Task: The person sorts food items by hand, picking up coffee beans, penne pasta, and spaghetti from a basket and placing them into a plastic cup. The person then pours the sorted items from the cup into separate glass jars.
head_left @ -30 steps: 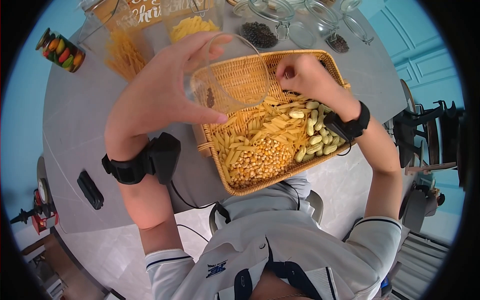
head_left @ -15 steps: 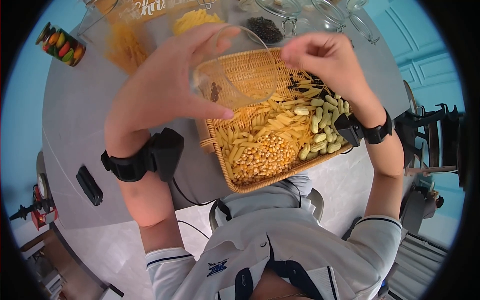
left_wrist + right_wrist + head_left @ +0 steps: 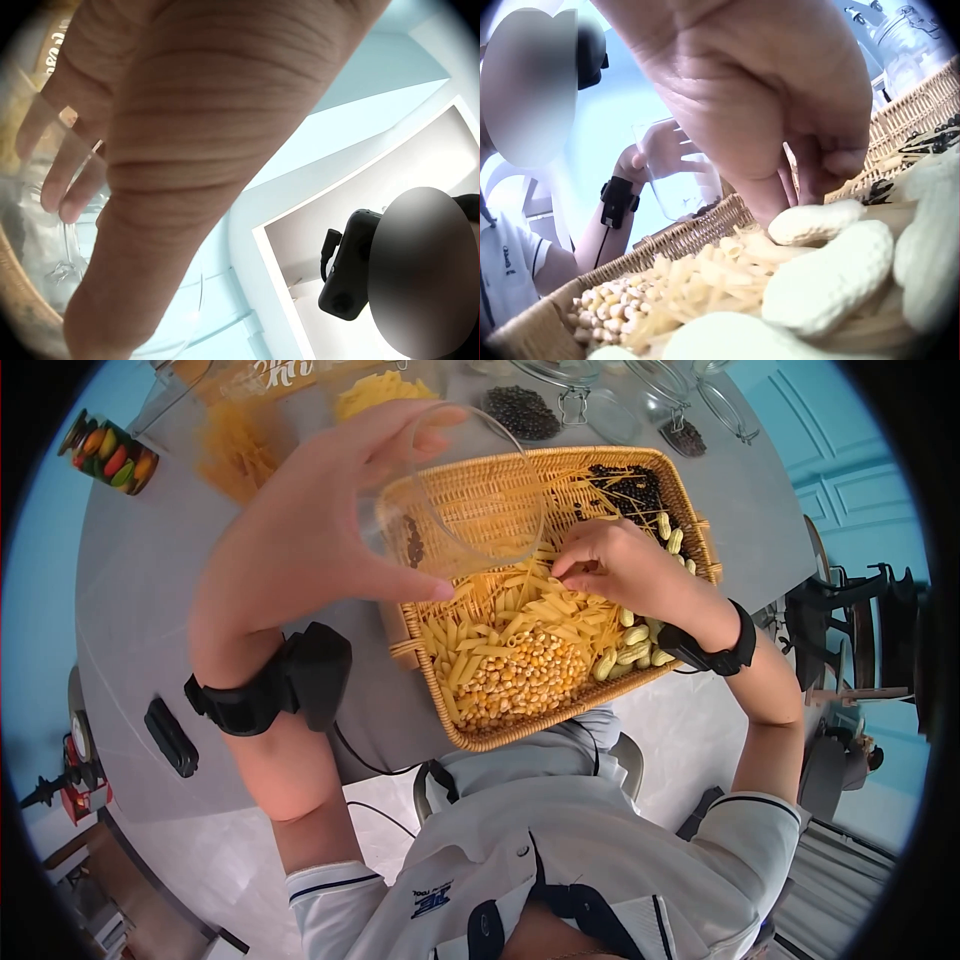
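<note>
My left hand (image 3: pixel 315 525) grips a clear cup (image 3: pixel 462 555), tilted above the left part of a wicker basket (image 3: pixel 480 742). A few small dark beans (image 3: pixel 413 540) lie inside the cup. My right hand (image 3: pixel 628 565) reaches down into the basket, fingers bent and fingertips among the penne (image 3: pixel 540 610). In the right wrist view those fingertips are behind a peanut (image 3: pixel 817 223), so I cannot tell whether they pinch anything. Corn kernels (image 3: pixel 525 678) fill the near left of the basket, peanuts (image 3: pixel 632 652) the right side and black beans (image 3: pixel 632 488) the far right corner.
Behind the basket stand containers of spaghetti (image 3: pixel 238 455) and penne (image 3: pixel 385 395), and open clip-lid jars, one with dark beans (image 3: pixel 520 412). A jar of colourful peppers (image 3: pixel 112 457) is at the far left. A black case (image 3: pixel 171 737) lies on the grey table (image 3: pixel 130 620).
My right hand rose from the far right of the basket, uncovering the black beans, then came down nearer to me onto the penne. The left hand and cup stay almost in place.
</note>
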Available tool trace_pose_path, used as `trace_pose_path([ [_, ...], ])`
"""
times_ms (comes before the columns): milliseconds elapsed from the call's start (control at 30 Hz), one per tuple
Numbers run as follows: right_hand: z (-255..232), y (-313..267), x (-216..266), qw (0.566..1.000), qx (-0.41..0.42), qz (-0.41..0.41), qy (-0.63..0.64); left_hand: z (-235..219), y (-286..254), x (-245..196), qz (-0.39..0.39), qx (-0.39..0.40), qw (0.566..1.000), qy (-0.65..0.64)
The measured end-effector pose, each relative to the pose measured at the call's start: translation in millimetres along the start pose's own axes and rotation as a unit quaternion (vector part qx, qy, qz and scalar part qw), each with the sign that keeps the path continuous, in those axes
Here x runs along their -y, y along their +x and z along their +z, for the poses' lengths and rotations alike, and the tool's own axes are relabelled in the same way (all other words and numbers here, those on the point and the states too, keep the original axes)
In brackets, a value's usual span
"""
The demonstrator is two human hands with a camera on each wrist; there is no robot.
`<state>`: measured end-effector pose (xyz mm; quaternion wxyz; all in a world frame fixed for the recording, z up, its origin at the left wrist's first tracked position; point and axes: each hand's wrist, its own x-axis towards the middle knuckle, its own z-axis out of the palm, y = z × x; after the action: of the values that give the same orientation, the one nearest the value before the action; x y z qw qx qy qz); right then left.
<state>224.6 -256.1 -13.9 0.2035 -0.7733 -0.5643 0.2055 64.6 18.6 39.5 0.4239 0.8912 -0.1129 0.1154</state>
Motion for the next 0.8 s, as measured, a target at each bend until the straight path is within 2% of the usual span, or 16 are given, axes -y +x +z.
trace_pose_path([
  [100, -10, 0, 9, 0.999, 0.035, 0.005, 0.039, 1, 0, 3, 0.008, 0.000, 1.000, -0.008],
  [200, -21, 2, 6, 0.995, -0.012, 0.078, 0.057, 2, 1, 3, 0.008, 0.000, 1.000, -0.019],
  [300, -25, 3, 0, 0.998, -0.011, 0.067, -0.012, 1, 0, 2, -0.003, 0.001, 1.000, -0.022],
  [400, -18, 4, -7, 0.998, 0.020, 0.048, -0.030, 2, 0, 2, -0.006, 0.001, 1.000, -0.028],
  [567, -9, 7, -17, 1.000, 0.011, 0.028, -0.005, 0, 1, 0, -0.028, 0.007, 0.999, -0.024],
  [800, -8, 6, -4, 0.999, 0.022, 0.026, 0.007, 2, 0, 1, -0.033, 0.002, 0.998, -0.060],
])
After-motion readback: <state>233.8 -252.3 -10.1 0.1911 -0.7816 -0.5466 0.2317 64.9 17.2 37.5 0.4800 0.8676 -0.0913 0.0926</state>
